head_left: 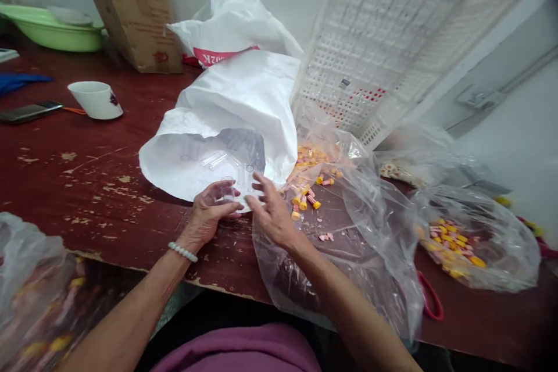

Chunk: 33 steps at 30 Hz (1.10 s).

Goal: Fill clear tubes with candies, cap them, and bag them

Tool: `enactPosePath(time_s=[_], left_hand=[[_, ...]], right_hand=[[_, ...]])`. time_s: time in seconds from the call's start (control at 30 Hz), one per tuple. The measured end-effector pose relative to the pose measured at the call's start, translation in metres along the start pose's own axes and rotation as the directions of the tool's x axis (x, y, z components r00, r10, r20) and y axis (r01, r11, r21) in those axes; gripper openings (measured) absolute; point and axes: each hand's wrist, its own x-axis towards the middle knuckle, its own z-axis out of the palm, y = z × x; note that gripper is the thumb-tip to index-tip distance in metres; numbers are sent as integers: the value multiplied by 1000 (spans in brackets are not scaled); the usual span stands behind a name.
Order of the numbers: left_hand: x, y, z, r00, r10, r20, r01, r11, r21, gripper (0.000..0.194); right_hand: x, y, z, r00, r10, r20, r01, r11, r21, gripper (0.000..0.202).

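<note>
A large white sack [244, 93] lies on the dark red table with its mouth facing me, and clear plastic tubes [218, 160] rest inside the opening. My left hand [215, 203], with a beaded bracelet at the wrist, is at the lip of the sack, its thumb and fingers curled round a small clear plastic piece [227, 186]. Just to its right is my right hand [272, 209], fingers apart, with nothing visible in it. Beside that hand, small pink pieces with yellow caps [305, 199] lie on a clear plastic bag [349, 244].
A white plastic crate [383, 29] stands tilted at the back right. Another clear bag [479, 238] with yellow-capped pieces sits right. At the left are a white cup [96, 100], a phone [32, 111], a green basin [65, 35] and a cardboard box [139, 17].
</note>
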Motion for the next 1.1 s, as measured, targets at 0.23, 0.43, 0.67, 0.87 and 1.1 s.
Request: enactPosePath(time_s=[0.23,0.43,0.67,0.87,1.1], left_hand=[[-15,12,20,997,-67,33,62,989,132,55],[-24,13,41,979,-61,193,9,965,262,48],[-41,15,45,948,-50,313,-98,892,441,50],[-52,12,44,935,-44,353,-126,887,444,48],[-52,14,49,945,-45,324,-59,951,303,37]], right_hand=[[-38,93,-115,933,12,-359,-214,822,-528,16],[-44,80,-114,929,35,-370,-205,878,-432,27],[-59,-16,-70,975,-122,-184,107,990,-89,24],[-61,-19,-53,982,-60,-180,60,998,-7,21],[-66,-28,-47,959,-279,42,281,932,-228,16]])
